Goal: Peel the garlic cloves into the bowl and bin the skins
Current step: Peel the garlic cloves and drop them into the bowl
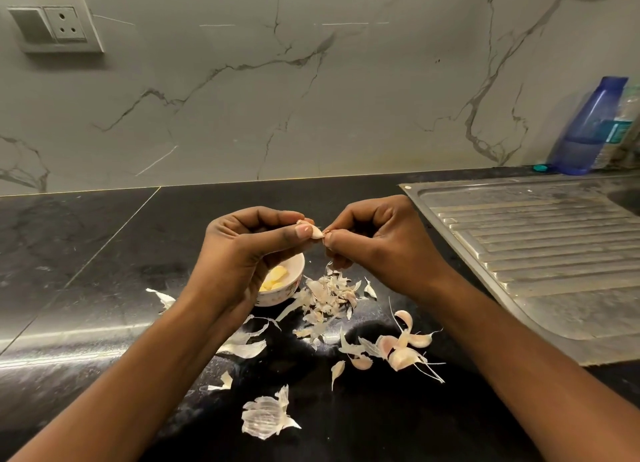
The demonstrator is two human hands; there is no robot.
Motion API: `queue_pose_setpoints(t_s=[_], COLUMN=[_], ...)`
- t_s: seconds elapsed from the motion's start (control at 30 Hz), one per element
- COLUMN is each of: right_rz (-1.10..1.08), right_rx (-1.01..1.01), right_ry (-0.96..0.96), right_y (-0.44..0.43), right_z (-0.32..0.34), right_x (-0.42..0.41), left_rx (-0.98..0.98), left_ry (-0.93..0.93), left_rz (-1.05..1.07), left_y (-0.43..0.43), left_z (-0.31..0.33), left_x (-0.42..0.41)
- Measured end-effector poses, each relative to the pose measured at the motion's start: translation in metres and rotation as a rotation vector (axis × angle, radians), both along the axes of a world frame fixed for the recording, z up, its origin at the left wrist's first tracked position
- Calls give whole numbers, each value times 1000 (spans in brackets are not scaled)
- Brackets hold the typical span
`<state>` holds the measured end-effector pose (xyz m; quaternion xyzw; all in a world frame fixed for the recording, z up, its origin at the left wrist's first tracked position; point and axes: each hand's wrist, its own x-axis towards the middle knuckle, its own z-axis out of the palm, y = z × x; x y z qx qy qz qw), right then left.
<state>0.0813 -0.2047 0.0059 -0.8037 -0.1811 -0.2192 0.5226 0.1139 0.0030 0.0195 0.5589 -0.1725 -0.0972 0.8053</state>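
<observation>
My left hand (pixel 249 243) pinches a garlic clove (pixel 314 232) between thumb and fingers above the counter. My right hand (pixel 377 243) pinches the clove's tip from the right side. Under my left hand stands a small white bowl (pixel 292 283) holding peeled yellow cloves (pixel 277 277); my hand hides part of it. A heap of papery skins (pixel 327 299) lies just right of the bowl. Several unpeeled pinkish cloves (pixel 401 349) lie nearer to me on the right. More skins are scattered across the black counter, including a big piece (pixel 265 416) at the front.
A steel sink drainboard (pixel 540 254) fills the right side of the black counter (pixel 86 254). A blue bottle (pixel 588 129) and a clear bottle (pixel 620 126) stand against the marble wall behind it. A wall socket (pixel 57 23) sits at upper left.
</observation>
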Motion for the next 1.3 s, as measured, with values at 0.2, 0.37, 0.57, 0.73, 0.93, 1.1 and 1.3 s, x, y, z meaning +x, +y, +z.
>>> queue_pose_setpoints(t_s=[0.2, 0.37, 0.57, 0.73, 0.93, 1.1, 1.3], right_rz=[-25, -74, -87, -53, -47, -45, -79], right_rx=[102, 107, -139, -247, -151, -211, -286], right_ry=[45, 56, 139, 186, 151, 115, 84], right_y=[-4, -12, -23, -23, -22, -24, -24], right_z=[4, 8, 9, 6, 11, 9, 10], right_x=[0, 1, 4, 3, 3, 4, 2], left_rx=[-96, -123, -108, -85, -52, -9, 36], left_ry=[102, 133, 147, 154, 157, 136, 73], left_rz=[-42, -35, -38, -60, -58, -61, -48], left_y=[1, 3, 3, 3, 2, 0, 2], left_z=[3, 4, 4, 2, -1, -4, -6], left_x=[1, 4, 5, 5, 7, 8, 10])
